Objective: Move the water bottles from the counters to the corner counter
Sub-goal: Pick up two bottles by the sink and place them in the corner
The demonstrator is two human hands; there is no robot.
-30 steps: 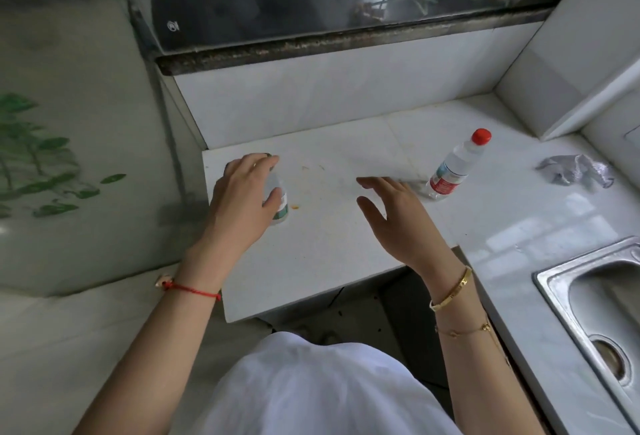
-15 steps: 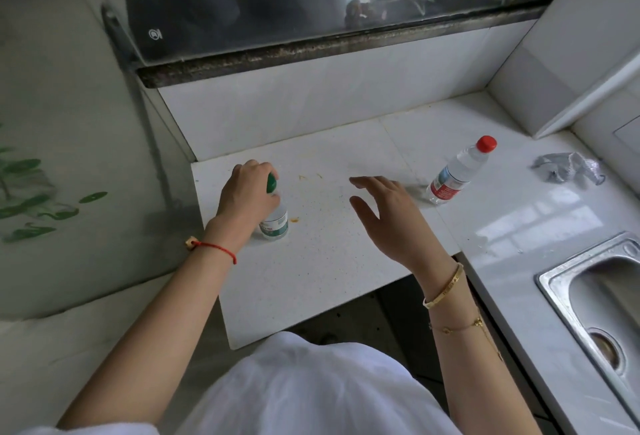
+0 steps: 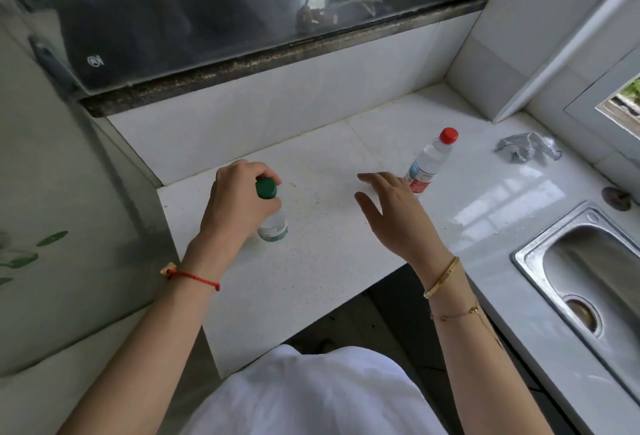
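Left hand [image 3: 239, 204] at 9 o'clock on the corner counter [image 3: 311, 282], fingers wrapped round the upper body of the green-capped bottle [image 3: 271, 213]. Bottle upright, base looks to be on the counter surface (contact with the slab hard to confirm, the hand covers most of it). Grip closed on it, not released yet.

Right hand [image 3: 393, 218] near centre, slightly toward 3 o'clock, palm down, fingers spread wide, holding nothing. It hovers over the counter, fingertips pointing toward 1 o'clock.

Red-capped bottle [image 3: 431, 161] at 2 o'clock from the right hand, just beyond its fingertips, standing with its cap leaning toward 1 o'clock in this wide-angle view. Whether fingers touch it: cannot tell, looks just apart.

Further right: crumpled grey wrapper [image 3: 528, 150] at 2 o'clock near the wall, steel sink [image 3: 588, 261] at 4 o'clock.

Step in hand, as I judge it: setting down the green-capped bottle on the corner counter. Next move likely calls for the left hand to open and lift clear without tipping the bottle, while the right hand closes round the red-capped one (light, probably easy to knock over) and brings it toward 9 o'clock.
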